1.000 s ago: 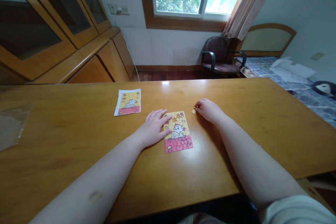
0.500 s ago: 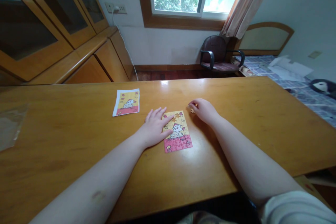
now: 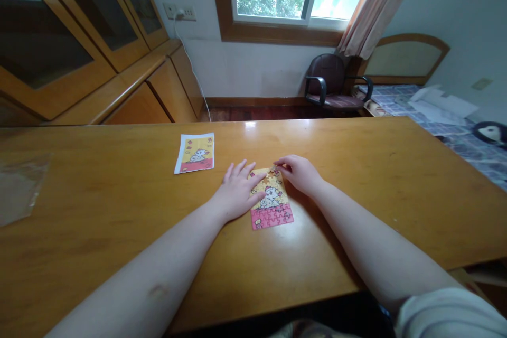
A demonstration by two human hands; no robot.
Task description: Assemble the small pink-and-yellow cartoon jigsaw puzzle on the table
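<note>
A small jigsaw puzzle [image 3: 273, 215] lies on the table, with a white cartoon animal on yellow above a pink band. Near its top, gaps show bare wood colour between the pieces. My left hand [image 3: 238, 193] rests flat along the puzzle's left side, fingers spread, with index finger and thumb over the picture. At the top right corner, my right hand [image 3: 300, 173] has thumb and fingertips pinched on a small puzzle piece, mostly hidden by the fingers. Left of the puzzle, a printed picture card [image 3: 195, 153] shows the same design.
The wooden table [image 3: 348, 243] spans the view. A clear plastic bag [image 3: 21, 185] lies at its left end. Beyond stand a glass-doored cabinet [image 3: 114, 71], an office chair [image 3: 332, 82] and a bed [image 3: 447, 121] with a checked cover.
My right hand has moved left from beside the puzzle to its top right corner, carrying a piece. My left hand stays on the puzzle. The view has shifted slightly.
</note>
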